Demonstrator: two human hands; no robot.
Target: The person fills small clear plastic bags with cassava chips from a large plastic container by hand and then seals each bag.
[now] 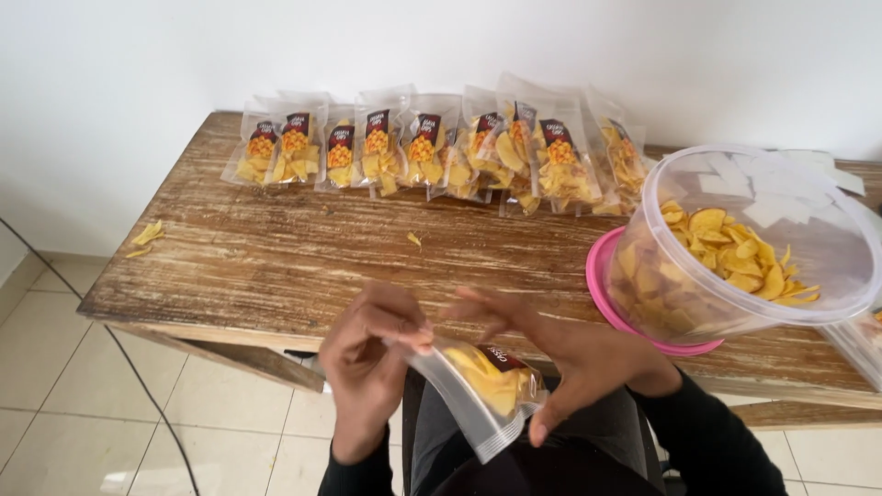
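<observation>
A wooden worktop [276, 266] carries a row of filled chip packets [441, 152] along its far edge and a tilted clear tub of chips [735, 248] toward its right end. Just off the near edge, a clear chip pouch [482, 381] lies between both hands, long axis slanting from upper left to lower right. The left hand [367, 358] pinches its upper-left corner; the right hand [570, 354] cups its right side, fingers spread.

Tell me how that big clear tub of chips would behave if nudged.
The clear tub leans tilted on its pink lid, so it could probably rock or roll. Open and partly filled with chips, it would likely spill; they look brittle.
</observation>
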